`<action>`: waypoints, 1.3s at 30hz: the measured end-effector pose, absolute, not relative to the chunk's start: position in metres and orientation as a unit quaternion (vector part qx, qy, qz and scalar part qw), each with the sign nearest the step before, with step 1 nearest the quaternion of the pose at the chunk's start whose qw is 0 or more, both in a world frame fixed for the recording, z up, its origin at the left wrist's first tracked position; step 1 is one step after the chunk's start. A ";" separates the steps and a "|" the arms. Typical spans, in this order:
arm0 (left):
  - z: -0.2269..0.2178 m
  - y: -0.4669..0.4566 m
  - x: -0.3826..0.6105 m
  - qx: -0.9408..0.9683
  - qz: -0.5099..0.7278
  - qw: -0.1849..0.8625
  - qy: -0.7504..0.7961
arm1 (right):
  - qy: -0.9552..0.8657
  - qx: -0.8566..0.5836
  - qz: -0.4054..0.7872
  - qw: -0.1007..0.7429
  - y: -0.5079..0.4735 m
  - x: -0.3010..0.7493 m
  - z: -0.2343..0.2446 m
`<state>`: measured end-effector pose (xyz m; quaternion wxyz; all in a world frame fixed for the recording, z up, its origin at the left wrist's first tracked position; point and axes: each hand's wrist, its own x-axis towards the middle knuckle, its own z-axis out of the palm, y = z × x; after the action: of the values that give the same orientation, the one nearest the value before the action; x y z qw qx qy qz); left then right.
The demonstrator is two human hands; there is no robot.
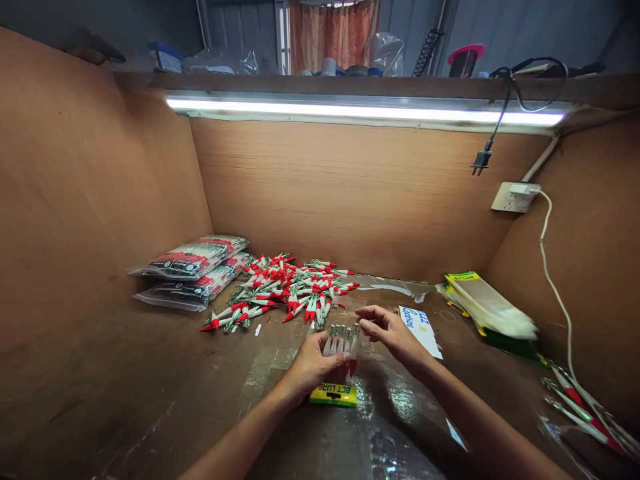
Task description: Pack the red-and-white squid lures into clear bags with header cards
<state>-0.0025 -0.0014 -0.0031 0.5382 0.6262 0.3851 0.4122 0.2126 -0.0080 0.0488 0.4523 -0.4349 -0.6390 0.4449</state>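
Note:
My left hand [315, 363] is closed around a row of several white-and-red fishing lures [340, 341], thumb across their front. They stand side by side, silvery-green ends up and red ends down. Just below them is a yellow-and-green header card [333, 395], its "BCT LURE" print upside down. Whether the lures are inside the card's clear bag I cannot tell. Close to the rightmost lure, my right hand [393, 333] has its thumb and fingers apart, with nothing visible between them. Behind both hands lies a loose pile of similar lures [295, 287].
Packed clear bags [195, 260] are stacked at the left. On the right are empty header-card bags [487, 307], a handwritten paper [421, 331] and larger loose lures [580, 407]. A black plug [481, 160] hangs from the shelf; a white cable [550, 260] runs down the right wall.

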 end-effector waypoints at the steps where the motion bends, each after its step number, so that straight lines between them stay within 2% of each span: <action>1: -0.002 -0.002 -0.002 0.629 0.408 0.540 0.382 | -0.644 -0.437 0.433 0.455 -0.008 0.214 0.052; 7: 0.007 -0.003 0.004 0.638 0.421 0.565 0.310 | -0.672 -0.452 0.396 0.434 -0.008 0.213 0.045; 13: 0.011 -0.005 0.001 0.607 0.447 0.571 0.325 | -0.682 -0.419 0.419 0.428 -0.008 0.208 0.039; 22: 0.019 -0.011 0.000 0.544 0.480 0.609 0.322 | -0.693 -0.438 0.389 0.421 -0.014 0.203 0.039; 29: 0.013 -0.013 0.005 0.483 0.445 0.681 0.324 | -0.631 -0.427 0.505 0.406 -0.009 0.202 0.027; 34: 0.003 -0.011 0.007 0.461 0.439 0.694 0.337 | -0.602 -0.446 0.528 0.399 -0.010 0.199 0.023; 39: 0.001 -0.009 -0.001 0.513 0.402 0.675 0.344 | -0.616 -0.431 0.558 0.352 -0.009 0.204 0.021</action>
<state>-0.0014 -0.0087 0.0013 0.6754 0.5131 0.3443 0.4025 0.2040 -0.0094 0.0214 0.3519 -0.4305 -0.6161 0.5579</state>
